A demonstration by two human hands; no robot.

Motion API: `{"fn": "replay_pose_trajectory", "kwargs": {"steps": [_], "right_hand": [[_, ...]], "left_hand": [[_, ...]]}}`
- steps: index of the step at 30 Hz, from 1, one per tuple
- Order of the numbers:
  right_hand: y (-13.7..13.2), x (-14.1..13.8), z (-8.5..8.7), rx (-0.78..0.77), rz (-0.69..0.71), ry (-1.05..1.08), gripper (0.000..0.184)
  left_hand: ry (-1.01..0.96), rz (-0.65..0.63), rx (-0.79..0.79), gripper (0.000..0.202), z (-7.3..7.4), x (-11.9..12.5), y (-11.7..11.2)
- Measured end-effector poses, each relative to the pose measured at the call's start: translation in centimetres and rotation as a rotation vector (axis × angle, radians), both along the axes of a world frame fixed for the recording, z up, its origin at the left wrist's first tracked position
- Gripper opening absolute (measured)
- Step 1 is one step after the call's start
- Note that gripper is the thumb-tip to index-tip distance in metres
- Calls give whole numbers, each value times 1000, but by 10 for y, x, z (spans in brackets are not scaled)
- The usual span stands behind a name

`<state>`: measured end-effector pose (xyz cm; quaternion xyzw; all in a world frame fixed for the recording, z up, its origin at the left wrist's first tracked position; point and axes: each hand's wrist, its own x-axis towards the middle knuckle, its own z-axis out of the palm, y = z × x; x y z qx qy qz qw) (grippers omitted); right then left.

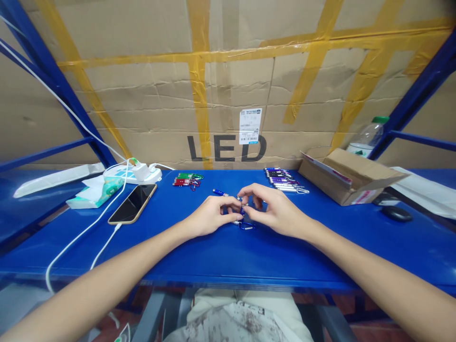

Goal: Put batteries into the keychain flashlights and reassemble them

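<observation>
Left hand: the left hand (210, 216) lies low over the counter (199, 263), forearm slanting in from lower left; fingers curled, thumb and forefinger closed on a small blue tube (242, 212).
Right hand: the right hand (272, 209) is arched, wrist higher, thumb and forefinger pinching the tube's upper end; the other fingers bend loosely.
Blue tube: between both sets of fingertips, roughly upright, slim, dark blue with shiny metal bits; mostly covered by fingers.
Near the hands: one blue-and-silver piece (220, 192) beyond the left fingers; one blue clip (247, 226) below the fingertips.
Left bunch: green tubes (185, 175) and red tubes (181, 182), clips attached; too small to count.
Right bunch: a row of tubes (281, 180), blue, black, purple, silver; exact number unclear.
Counter's left: one phone (133, 204), one tissue pack (96, 192), one power strip (142, 176).
Counter's right: one open carton (351, 175), one mouse (396, 213), one green-capped bottle (368, 136).
</observation>
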<state>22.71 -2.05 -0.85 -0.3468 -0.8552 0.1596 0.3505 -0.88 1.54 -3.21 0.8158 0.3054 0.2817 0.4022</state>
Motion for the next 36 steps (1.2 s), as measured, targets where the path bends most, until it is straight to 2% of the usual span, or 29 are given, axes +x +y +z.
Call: {"fn": "replay_pose_trajectory", "kwargs": {"steps": [6,11,15,18,20,27,36], "right_hand": [[1,0,0,1,6,-5,20],[2,1,1,-36,-41,88,20],[8,4,-4,43,-127,21,16],[14,8,-11,92,-128,-119,19],[17,10,-16,93,-117,-185,24],[18,13,-22,53,-81,-302,33],[18,12,-23,50,-66,-346,30]], "left_hand": [[10,4,26,23,-1,-1,1],[15,20,81,21,0,-4,4],[72,62,270,18,6,-7,4],[95,52,399,17,10,-10,3],[104,59,429,18,10,-11,3],[82,196,299,21,5,-12,11],[54,211,251,26,3,-11,13]]}}
